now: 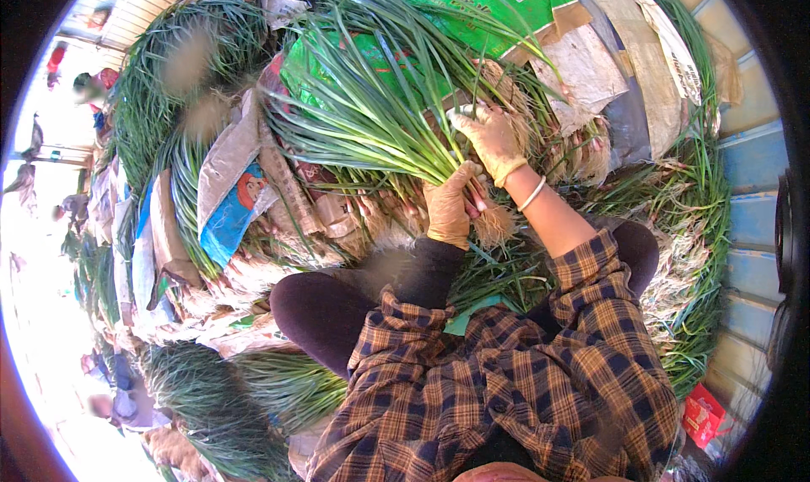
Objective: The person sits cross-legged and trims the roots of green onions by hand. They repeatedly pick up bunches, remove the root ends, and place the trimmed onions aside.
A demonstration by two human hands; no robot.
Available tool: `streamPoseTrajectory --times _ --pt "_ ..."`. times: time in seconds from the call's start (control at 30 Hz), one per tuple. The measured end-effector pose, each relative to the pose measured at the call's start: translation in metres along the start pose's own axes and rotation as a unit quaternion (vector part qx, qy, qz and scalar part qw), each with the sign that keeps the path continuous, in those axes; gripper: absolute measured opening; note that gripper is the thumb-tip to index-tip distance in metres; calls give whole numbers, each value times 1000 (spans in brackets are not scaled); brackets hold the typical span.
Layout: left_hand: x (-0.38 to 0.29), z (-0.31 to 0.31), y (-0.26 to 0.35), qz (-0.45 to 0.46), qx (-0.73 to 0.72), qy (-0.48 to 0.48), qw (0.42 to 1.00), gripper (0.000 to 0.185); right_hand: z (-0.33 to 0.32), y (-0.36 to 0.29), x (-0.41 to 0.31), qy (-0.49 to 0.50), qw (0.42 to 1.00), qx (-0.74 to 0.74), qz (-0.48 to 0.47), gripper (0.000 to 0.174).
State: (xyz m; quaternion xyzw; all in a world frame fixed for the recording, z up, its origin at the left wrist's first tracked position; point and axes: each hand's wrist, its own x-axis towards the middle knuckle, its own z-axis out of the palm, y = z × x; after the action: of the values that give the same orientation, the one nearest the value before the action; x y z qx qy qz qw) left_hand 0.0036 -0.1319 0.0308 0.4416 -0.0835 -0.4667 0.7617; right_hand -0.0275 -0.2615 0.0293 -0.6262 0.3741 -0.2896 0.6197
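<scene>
A bunch of leafy allium plants, probably green garlic [405, 141], fans out toward the upper left, with reddish stem bases and pale roots at its lower right end. My gloved left hand [448, 206] is closed around the lower stems, just above the roots. Over the same bunch, a little higher and to the right, is my gloved right hand [490, 137]. Its fingers are bent against the stalks, and whether they grip any is hidden. Beneath the bunch lies a green printed sack [373, 58], partly covered by leaves. More rooted stems [585, 146] lie beyond my right hand.
Large heaps of the same plants [183, 45] rise at the upper left, with sacking [228, 159] draped among them. Another pile [215, 393] lies lower left. A panelled wall [753, 222] bounds the right side, with a red box [702, 415] near it. People [120, 381] are at the far left.
</scene>
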Motion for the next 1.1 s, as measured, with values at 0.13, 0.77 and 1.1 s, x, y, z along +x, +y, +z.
streamPoseTrajectory --times 0.13,0.77,1.1 --pt "-1 -1 1 -21 -13 23 999 14 -11 1 -23 -44 960 277 18 24" --pt "12 -36 3 -117 -171 -73 976 18 -72 15 30 -41 762 -631 -141 19" --pt "27 -16 19 -49 -69 -71 994 18 -65 -46 -47 -80 898 -352 -250 22"
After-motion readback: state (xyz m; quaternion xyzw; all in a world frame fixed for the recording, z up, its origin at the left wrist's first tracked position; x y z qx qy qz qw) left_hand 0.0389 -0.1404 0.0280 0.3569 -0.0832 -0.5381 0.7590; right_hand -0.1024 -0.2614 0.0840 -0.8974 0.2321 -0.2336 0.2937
